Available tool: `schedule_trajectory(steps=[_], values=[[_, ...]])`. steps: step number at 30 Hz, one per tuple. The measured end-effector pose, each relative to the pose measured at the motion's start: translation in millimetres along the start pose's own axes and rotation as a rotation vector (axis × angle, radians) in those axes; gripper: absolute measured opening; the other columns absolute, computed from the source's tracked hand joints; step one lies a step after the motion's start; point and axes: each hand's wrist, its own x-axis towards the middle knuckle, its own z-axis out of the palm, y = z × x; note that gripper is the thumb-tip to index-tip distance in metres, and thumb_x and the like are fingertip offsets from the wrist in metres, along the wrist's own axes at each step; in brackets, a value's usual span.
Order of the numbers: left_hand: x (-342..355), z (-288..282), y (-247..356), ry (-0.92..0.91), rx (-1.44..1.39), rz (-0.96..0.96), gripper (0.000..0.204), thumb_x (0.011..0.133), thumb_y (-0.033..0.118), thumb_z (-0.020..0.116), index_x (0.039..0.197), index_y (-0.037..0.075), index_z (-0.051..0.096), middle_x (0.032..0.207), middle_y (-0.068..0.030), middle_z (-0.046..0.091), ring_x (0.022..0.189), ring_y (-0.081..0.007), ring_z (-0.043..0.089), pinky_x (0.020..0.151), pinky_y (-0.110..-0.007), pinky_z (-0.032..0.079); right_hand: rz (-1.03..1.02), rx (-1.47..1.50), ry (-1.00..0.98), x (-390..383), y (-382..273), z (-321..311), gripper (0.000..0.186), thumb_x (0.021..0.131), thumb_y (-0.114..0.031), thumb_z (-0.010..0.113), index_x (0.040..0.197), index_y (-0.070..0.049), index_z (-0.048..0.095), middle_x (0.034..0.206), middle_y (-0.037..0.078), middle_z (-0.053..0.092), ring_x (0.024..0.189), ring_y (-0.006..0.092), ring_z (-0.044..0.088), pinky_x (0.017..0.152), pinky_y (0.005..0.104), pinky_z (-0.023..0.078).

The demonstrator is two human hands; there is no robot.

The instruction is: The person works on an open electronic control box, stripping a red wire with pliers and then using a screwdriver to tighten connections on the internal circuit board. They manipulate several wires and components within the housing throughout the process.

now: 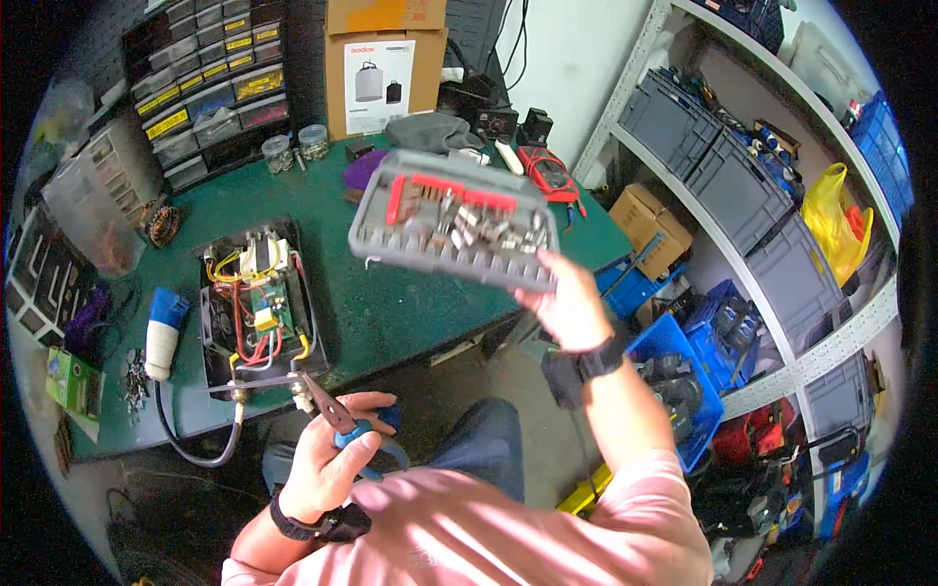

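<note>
My left hand (327, 459) is closed around long-nose pliers (344, 422) with blue handles, their jaws pointing up near the table's front edge. Just beyond the jaw tips lies an open black housing (311, 337) full of red and yellow wires and a green circuit board (275, 301). My right hand (569, 305) grips the near right corner of a grey socket set case (459, 272), held above the table. Loose metal sockets (471, 227) and red strips (459, 190) lie inside it. A black cable (217, 459) runs from the housing's fittings to a blue and white plug (163, 334).
Drawer cabinets (210, 83), small jars (313, 143) and a cardboard box (383, 83) stand along the back of the green table (410, 317). A red meter (547, 174) lies at the far right. Metal shelving (782, 337) with grey bins (743, 190) rises to my right, above blue crates (705, 430).
</note>
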Motion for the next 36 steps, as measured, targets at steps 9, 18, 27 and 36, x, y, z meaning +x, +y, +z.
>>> schedule_trajectory(steps=[9, 18, 27, 36], values=[[-15.0, -14.7, 5.7, 0.007, 0.056, -0.02, 0.053, 0.091, 0.04, 0.059, 0.118, -0.006, 0.059, 0.105, -0.0123, 0.067, 0.094, -0.0178, 0.064, 0.082, -0.03, 0.05, -0.125, -0.011, 0.028, 173.3, -53.6, 7.4, 0.028, 0.098, -0.019, 0.053, 0.114, 0.004, 0.05, 0.107, 0.02, 0.063, 0.087, 0.0325, 0.068, 0.064, 0.0398, 0.062], [-35.9, -37.4, -4.8, 0.189, -0.025, -0.052, 0.033, 0.095, 0.027, 0.06, 0.103, -0.005, 0.063, 0.099, -0.0116, 0.067, 0.086, -0.0165, 0.063, 0.075, -0.03, 0.052, -0.011, -0.031, 0.199, 300.7, 0.5, -23.6, 0.035, 0.1, -0.026, 0.05, 0.12, 0.002, 0.049, 0.107, 0.022, 0.063, 0.094, 0.0381, 0.066, 0.07, 0.0418, 0.063], [-33.5, -47.7, -18.1, 0.197, 0.024, 0.017, 0.025, 0.096, 0.023, 0.058, 0.102, -0.001, 0.061, 0.087, -0.0079, 0.063, 0.075, -0.0159, 0.062, 0.068, -0.031, 0.05, 0.152, 0.094, 0.209, 346.5, 28.4, -43.7, 0.046, 0.1, -0.026, 0.053, 0.13, 0.008, 0.046, 0.119, 0.02, 0.06, 0.108, 0.0294, 0.062, 0.088, 0.0437, 0.055], [-30.4, -54.4, -10.0, 0.25, -0.168, -0.106, 0.028, 0.099, 0.027, 0.056, 0.105, -0.001, 0.06, 0.089, -0.0053, 0.064, 0.077, -0.0111, 0.059, 0.068, -0.027, 0.05, 0.157, -0.512, 0.144, 352.1, -6.6, -62.1, 0.055, 0.09, -0.023, 0.061, 0.135, -0.001, 0.041, 0.106, 0.022, 0.067, 0.073, 0.035, 0.07, 0.051, 0.0422, 0.052]])
